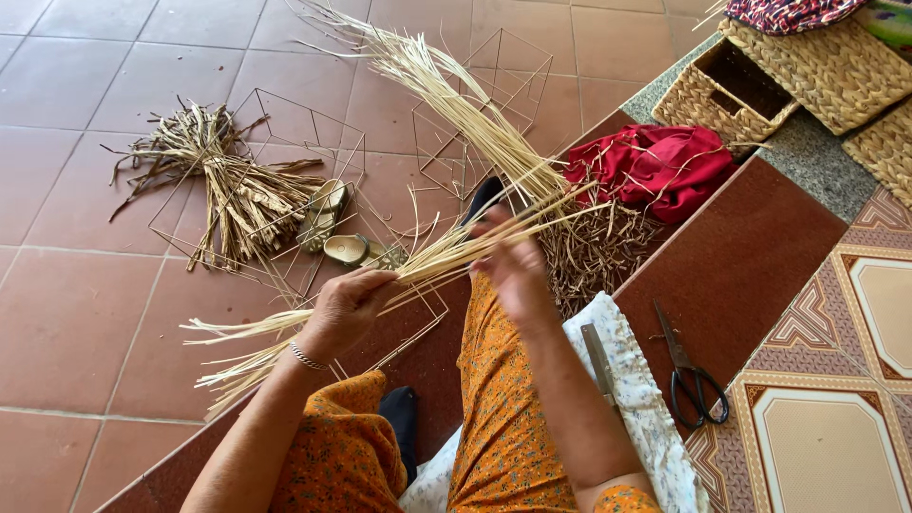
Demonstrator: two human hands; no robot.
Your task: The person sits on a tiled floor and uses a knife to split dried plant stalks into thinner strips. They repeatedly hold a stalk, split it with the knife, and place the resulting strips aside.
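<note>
The left hand is closed around a bundle of pale straw strands, which runs from the floor at lower left up across the lap. The right hand pinches some of the same strands further along (its fingertips are partly hidden by the straw). Beyond the hands, more long strands fan over wire frames on the tiled floor. A darker dried bundle lies to the left, a red cloth to the right, near woven baskets. Black scissors rest on the step.
</note>
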